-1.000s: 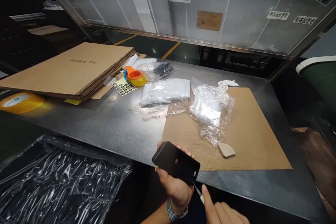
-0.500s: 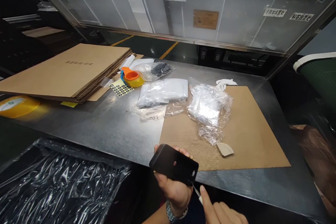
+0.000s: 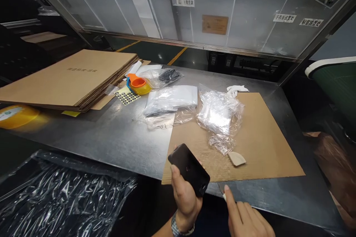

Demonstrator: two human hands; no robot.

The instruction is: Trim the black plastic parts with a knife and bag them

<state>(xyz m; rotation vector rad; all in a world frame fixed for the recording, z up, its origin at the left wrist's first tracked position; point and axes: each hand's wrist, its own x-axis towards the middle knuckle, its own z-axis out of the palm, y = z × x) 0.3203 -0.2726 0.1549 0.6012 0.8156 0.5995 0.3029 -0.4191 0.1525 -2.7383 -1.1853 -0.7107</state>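
My left hand [image 3: 185,194] is wrapped round a black phone case [image 3: 190,170], held tilted above the near edge of the table. A small opening shows in the middle of its back and another near its lower end. My right hand [image 3: 244,214] grips a small knife [image 3: 221,188] with a thin pointed metal blade and a pale handle, mostly hidden by the fingers. Its index finger lies along the knife. The blade is apart from the case, a little to its right.
A cardboard sheet [image 3: 264,137] bears crumpled clear plastic bags [image 3: 219,111] and a beige wedge-shaped piece [image 3: 237,159]. Behind are a white glove [image 3: 236,89], a tape roll in an orange dispenser [image 3: 138,82] and stacked cardboard [image 3: 72,77]. Black plastic [image 3: 69,196] lines a bin at lower left.
The knife tip has come away from the lower end of the phone case and moved right with my right hand. My left hand has turned the case to a steeper tilt.
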